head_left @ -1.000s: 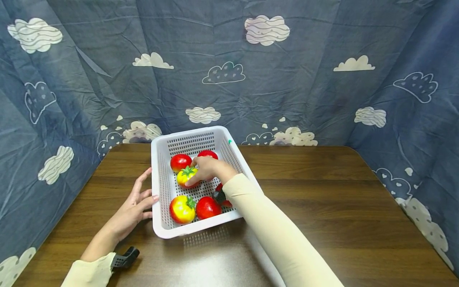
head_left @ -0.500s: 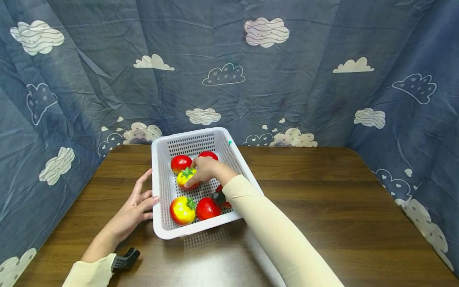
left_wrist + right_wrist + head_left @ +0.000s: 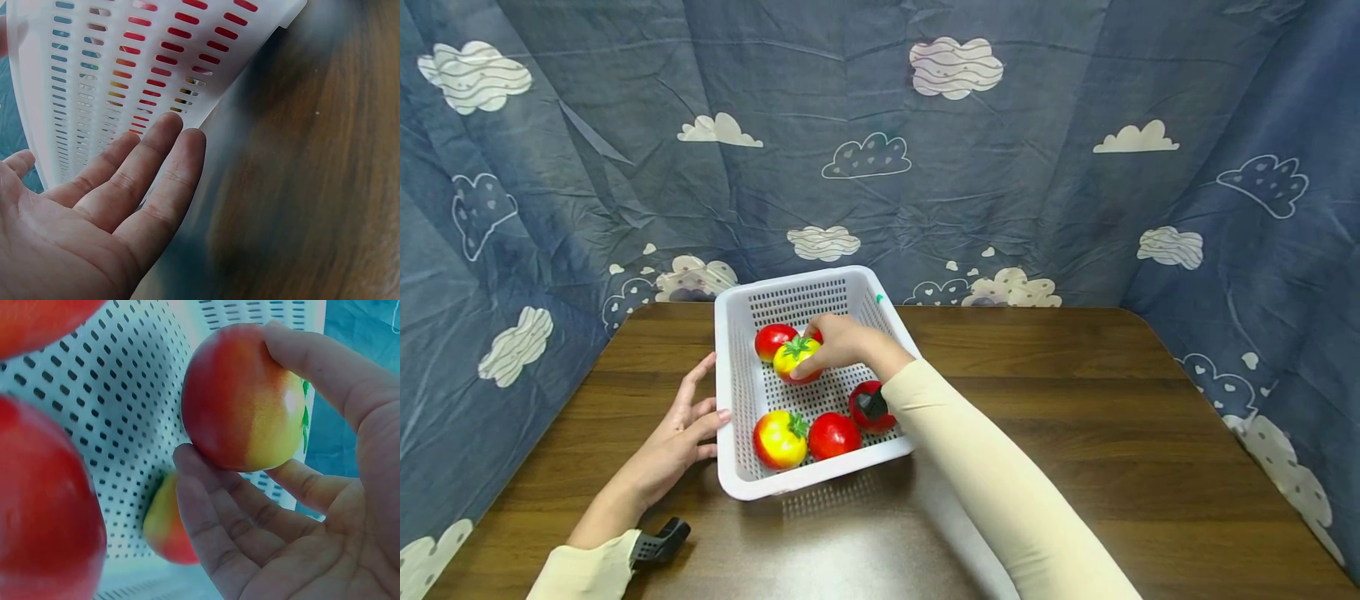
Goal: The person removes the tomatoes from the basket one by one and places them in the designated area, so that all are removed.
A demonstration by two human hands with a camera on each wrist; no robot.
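My right hand [image 3: 847,340] reaches into a white perforated plastic basket [image 3: 820,475] and grips a yellow-and-red tomato [image 3: 788,362] with a green leafy top. In the right wrist view, the thumb and fingertips hold the tomato [image 3: 240,406] from opposite sides, above the basket floor. My left hand [image 3: 673,429] is at the basket's left side, thumb at the rim. The left wrist view shows its fingers [image 3: 119,187] extended, tips right at the slotted wall [image 3: 37,81].
Another yellow-and-red tomato [image 3: 781,439] lies at the basket's front left. Red round fruits sit beside it [image 3: 835,436], at the right [image 3: 868,407] and at the back [image 3: 775,340]. A brown wooden table [image 3: 1075,433] extends rightward, with a blue cloud-patterned curtain [image 3: 1037,200] behind.
My right hand has lifted the tomato slightly off its spot, up and to the right. The right-hand red fruit shows more now, the back right one less. My left hand stays put.
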